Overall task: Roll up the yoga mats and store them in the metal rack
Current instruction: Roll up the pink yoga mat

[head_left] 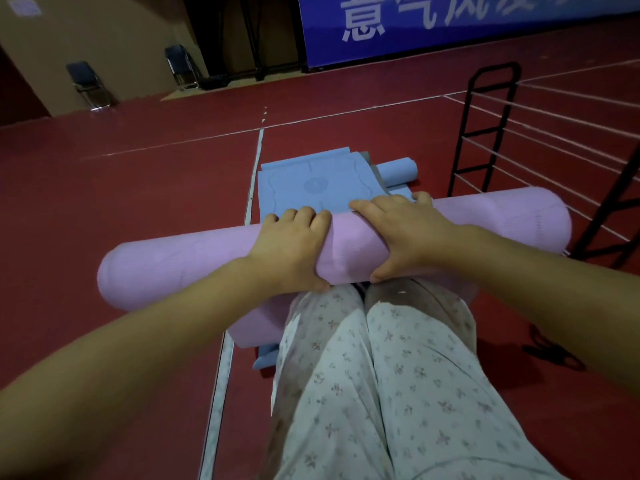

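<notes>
A rolled pink yoga mat (180,265) lies crosswise in front of my knees. My left hand (291,247) grips its middle from above, fingers curled over the far side and thumb on the near side. My right hand (405,233) grips it just to the right in the same way. A flat pink piece (256,323) shows under the roll near my left knee. Beyond the roll lies a stack of flat blue mats (311,185), with a rolled blue mat (398,171) at its right edge. The black metal rack (485,133) with white cross rods stands to the right.
The floor is red (121,185) with white court lines. Two folding chairs (88,84) stand by the far wall at the left. A blue banner (450,26) hangs at the back. A black strap (550,351) lies on the floor at the right.
</notes>
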A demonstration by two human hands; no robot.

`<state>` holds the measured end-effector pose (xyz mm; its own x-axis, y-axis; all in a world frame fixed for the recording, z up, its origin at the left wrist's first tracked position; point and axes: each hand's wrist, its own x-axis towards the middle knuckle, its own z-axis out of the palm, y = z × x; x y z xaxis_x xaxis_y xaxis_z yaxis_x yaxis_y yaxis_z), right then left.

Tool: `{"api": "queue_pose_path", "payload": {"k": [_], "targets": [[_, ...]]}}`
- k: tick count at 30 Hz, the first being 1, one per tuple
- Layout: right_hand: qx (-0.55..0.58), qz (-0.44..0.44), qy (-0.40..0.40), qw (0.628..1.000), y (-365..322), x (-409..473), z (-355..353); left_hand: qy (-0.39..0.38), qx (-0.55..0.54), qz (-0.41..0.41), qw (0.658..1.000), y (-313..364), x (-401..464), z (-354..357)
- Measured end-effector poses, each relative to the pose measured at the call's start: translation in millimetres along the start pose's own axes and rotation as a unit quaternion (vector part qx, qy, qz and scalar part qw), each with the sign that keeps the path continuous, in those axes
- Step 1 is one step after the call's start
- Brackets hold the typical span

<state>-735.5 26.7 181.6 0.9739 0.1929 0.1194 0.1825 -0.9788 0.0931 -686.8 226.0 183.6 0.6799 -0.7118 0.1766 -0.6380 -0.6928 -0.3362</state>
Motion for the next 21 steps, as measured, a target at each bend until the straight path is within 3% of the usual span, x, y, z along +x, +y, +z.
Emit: {"api": "queue_pose_path", "payload": {"k": [6,13,18,21], "targets": [[-0.003,-0.007,0.045,0.999,-1,-4,-24,0.041,0.015,0.011,0.999,-13,-4,-28],[-0.038,-0.014,0.079,0.996,-9,-23,-96,0.036,0.014,0.024,0.999,-32,-20,-100],[-0.010,-0.024,0.103,0.994,-17,-51,-148,0.041,0.015,0.030,0.999,-36,-38,-160],[0.042,-0.032,0.078,0.996,-22,-80,-164,0.027,-0.006,0.043,0.999,-28,-58,-183]]}}
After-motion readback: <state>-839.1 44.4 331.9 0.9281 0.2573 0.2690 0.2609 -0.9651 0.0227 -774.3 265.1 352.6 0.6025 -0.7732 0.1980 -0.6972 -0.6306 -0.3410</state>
